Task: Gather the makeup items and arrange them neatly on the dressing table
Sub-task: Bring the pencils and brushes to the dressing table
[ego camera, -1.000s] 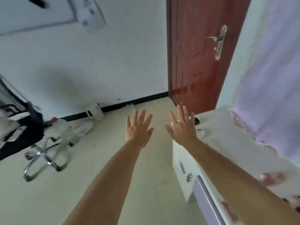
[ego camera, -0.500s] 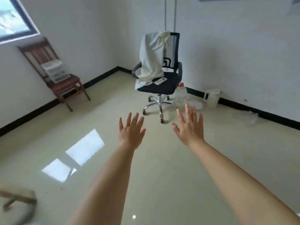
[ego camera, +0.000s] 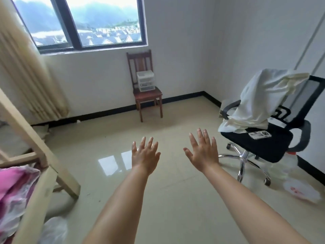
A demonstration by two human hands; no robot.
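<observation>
Both hands out, left hand (ego camera: 145, 156), right hand (ego camera: 202, 152); fingers (ego camera: 198, 136) spread, grasping nothing. Small plastic drawer box (ego camera: 145, 80) on wooden chair (ego camera: 148, 95): probably light, rigid, slick; grip both sides.

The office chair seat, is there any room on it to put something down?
A little. The black office chair seat has a bare patch at its front and right, bordered by the armrest. The back left is crowded: a white cloth spills onto it, with a small white device beside. The wooden chair has bare seat before its drawer box.

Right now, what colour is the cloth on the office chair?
White, draped over the black chair's back; the cloth shows best in the head view.
</observation>
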